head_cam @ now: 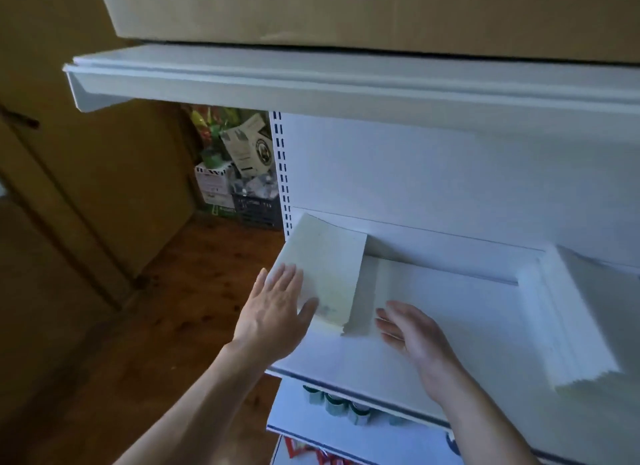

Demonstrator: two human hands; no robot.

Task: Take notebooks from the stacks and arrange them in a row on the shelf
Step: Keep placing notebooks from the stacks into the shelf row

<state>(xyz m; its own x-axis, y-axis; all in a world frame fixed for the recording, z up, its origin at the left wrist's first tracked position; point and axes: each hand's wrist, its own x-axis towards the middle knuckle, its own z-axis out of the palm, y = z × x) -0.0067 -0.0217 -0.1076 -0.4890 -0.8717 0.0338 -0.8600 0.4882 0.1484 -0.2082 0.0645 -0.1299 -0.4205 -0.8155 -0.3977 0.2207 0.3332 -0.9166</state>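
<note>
A pale notebook [329,263] leans against the back panel at the left end of the white shelf [450,312]. My left hand [277,308] holds it at its lower left edge, fingers flat along the side and thumb across the cover. My right hand [412,333] hovers open just to the right of the notebook, fingers straight, touching nothing that I can see. A tall stack of pale notebooks [581,322] lies at the right end of the same shelf.
A higher shelf [311,80] with a cardboard box [346,11] juts out overhead. Small bottles [339,404] stand on the shelf below. Left of the unit are wooden floor, a dark crate [256,210] and colourful packages.
</note>
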